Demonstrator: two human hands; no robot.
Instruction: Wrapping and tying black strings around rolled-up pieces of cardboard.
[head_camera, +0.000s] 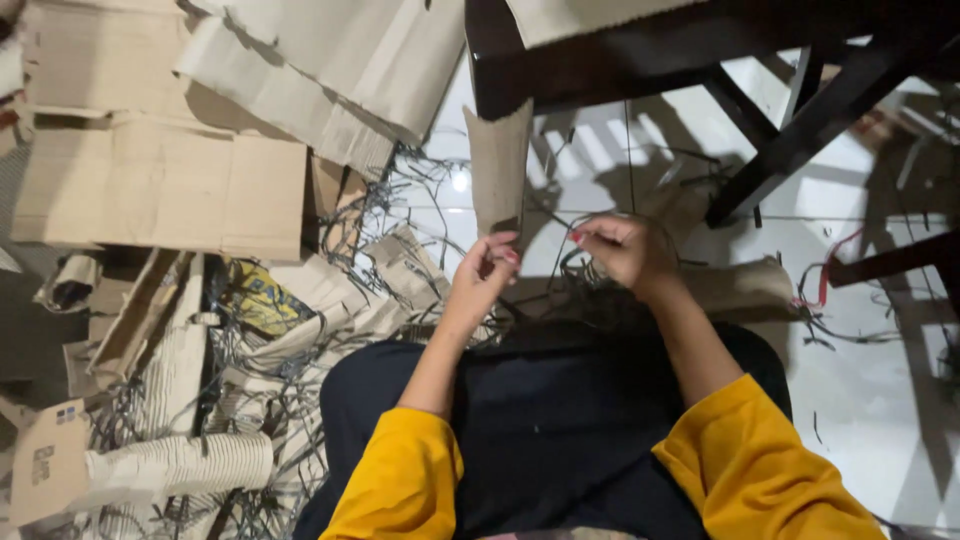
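My left hand (484, 270) pinches the lower end of a narrow brown paper strip (497, 170) that stands upright from my fingers toward the dark table. My right hand (622, 248) is curled just to its right, fingertips pinched on a thin dark strand (560, 232) that runs across to the strip's base. Both hands hover above my lap, which is covered in dark cloth (540, 420); my sleeves are yellow.
A dark wooden table (640, 55) with slanted legs stands ahead on white tiles (880, 400). Flattened cardboard sheets (160, 180), a ribbed paper roll (180, 465) and tangled thin dark strands (400, 200) litter the floor at left. A brown paper bundle (740, 285) lies by my right arm.
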